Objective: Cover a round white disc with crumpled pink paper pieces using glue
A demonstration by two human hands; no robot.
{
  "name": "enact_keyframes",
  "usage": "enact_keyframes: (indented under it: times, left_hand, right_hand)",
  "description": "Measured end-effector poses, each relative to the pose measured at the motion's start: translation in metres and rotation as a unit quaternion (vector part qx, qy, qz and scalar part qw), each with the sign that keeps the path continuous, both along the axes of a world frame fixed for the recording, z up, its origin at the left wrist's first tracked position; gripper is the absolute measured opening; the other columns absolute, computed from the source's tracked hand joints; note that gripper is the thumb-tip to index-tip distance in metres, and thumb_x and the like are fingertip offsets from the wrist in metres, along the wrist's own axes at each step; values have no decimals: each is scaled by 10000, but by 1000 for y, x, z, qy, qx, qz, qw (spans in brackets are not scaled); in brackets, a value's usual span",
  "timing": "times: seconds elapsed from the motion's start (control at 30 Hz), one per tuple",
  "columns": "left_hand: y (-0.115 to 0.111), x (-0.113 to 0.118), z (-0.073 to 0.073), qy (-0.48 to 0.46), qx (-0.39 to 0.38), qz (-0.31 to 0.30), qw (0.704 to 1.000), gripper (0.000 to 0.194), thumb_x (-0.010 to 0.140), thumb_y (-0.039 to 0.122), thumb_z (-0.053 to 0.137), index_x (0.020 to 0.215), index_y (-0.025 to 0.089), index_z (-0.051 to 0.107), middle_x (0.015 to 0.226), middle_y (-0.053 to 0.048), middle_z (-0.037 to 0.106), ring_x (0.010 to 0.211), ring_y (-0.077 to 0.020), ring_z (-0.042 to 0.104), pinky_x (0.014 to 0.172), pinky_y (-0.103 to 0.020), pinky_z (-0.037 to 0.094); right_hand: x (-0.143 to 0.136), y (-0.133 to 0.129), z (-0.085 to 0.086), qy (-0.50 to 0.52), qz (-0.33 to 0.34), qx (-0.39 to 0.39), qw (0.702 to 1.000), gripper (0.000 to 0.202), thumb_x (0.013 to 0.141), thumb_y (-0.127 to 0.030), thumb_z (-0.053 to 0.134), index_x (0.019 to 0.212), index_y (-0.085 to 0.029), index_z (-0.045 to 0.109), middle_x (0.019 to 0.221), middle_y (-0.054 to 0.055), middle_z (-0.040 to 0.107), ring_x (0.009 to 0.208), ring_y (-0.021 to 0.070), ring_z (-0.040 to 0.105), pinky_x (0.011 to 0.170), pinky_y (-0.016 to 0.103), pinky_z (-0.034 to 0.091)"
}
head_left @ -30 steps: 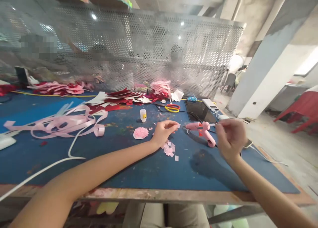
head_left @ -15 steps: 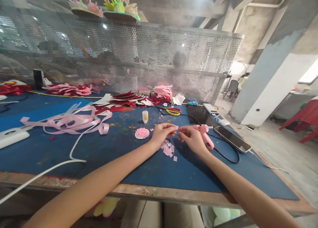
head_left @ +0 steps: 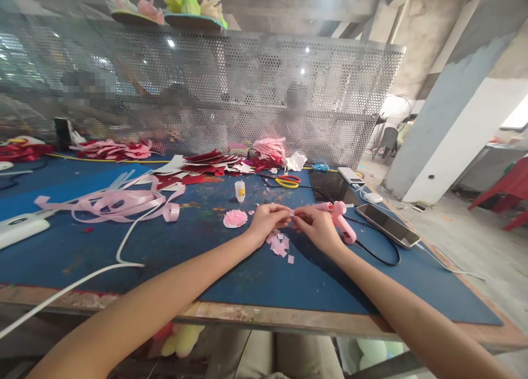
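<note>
Item: small pink ribbon piece, pinched between your left hand and your right hand, just above the blue table mat. Both sets of fingertips are closed on it, the remaining fingers loosely curled.

Handling: it looks very light, thin and limp (likely to flutter or crease); hold it by the edges, gently.

Nearby: a scatter of cut pink squares lies just below your hands; a pink ribbon flower sits near your left hand; a pink glue gun rests just beyond your right; a smartphone lies further right; yellow-handled scissors and a small glue bottle are behind.

Writing: none legible on any item.
</note>
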State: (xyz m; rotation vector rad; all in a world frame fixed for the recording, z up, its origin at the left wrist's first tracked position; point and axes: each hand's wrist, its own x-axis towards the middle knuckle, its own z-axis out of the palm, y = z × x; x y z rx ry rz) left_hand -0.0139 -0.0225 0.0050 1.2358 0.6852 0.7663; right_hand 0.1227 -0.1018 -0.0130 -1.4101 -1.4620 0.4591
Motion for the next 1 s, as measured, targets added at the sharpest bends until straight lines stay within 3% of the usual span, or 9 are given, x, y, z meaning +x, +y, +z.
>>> enact_keyframes:
  times: [0.6, 1.0]
  left_hand:
    - [3, 1, -2, 30, -16, 3, 999, 98, 622, 145, 721, 704, 101, 691, 558, -21, 660, 508, -75, 605, 512, -153, 492]
    - [4, 1, 0, 53, -18, -8, 998, 116, 597, 160, 728, 685, 98, 685, 521, -20, 646, 458, -70, 577, 472, -152, 460]
  right_hand:
    - [1, 2, 6, -237, -75, 65, 966, 198, 752, -108, 515, 840, -179, 678, 694, 37, 693, 589, 149, 609, 562, 234, 430]
    - [4, 3, 1, -295, -67, 78, 950, 206, 836, -156, 481, 881, -181, 680, 799, 64, 718, 670, 180, 631, 603, 259, 428]
